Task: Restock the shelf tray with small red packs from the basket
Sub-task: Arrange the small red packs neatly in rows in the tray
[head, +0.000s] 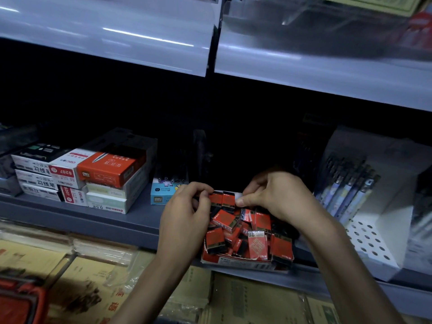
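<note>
A low red cardboard shelf tray (236, 261) sits at the front of the grey shelf, heaped with several small red-and-black packs (257, 244) marked 2B. Over the tray's back edge, two red packs (222, 200) are held side by side between my hands. My left hand (184, 213) pinches their left end. My right hand (273, 195) pinches their right end with thumb and fingertips. The red basket (21, 300) shows only as a corner at the bottom left.
Stacked pen boxes (93, 176) stand on the shelf to the left, a light blue box (161, 191) just beside my left hand. A white perforated display of pens (364, 206) stands to the right. Brown envelopes (245, 298) lie on the level below. An upper shelf (304, 66) overhangs.
</note>
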Tool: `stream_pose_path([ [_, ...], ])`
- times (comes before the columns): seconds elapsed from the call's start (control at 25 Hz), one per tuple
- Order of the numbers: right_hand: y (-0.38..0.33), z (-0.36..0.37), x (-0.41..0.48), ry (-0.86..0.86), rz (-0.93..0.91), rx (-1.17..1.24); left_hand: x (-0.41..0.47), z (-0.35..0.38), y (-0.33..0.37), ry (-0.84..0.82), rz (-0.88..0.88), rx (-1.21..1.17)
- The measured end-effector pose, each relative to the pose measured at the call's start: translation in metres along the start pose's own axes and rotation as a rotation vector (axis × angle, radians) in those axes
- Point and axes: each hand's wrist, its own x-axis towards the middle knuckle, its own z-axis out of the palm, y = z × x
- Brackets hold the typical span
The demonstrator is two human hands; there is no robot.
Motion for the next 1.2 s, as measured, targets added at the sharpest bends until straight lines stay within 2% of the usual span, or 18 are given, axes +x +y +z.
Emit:
stream_pose_path([
  [0.24,0.003,0.005,-0.003,0.034,-0.06,-0.077,0.0,0.0,0.0,0.002,0.006,0.011],
  [0.44,0.004,0.007,-0.005,0.071,-0.007,-0.079,0.0,0.001,-0.001,-0.004,0.009,0.02],
  [0.64,-0.008,0.014,-0.016,0.144,-0.144,-0.328,0.0,0.001,-0.001,-0.002,0.012,0.027],
  [0.84,-0.009,0.005,-0.025,0.053,-0.153,-0.362,0.0,0.0,0.0,0.001,0.019,0.036],
  [1.2,-0.003,0.0,-0.025,-0.073,-0.145,-0.256,0.0,-0.001,-0.002,-0.009,0.018,0.012],
])
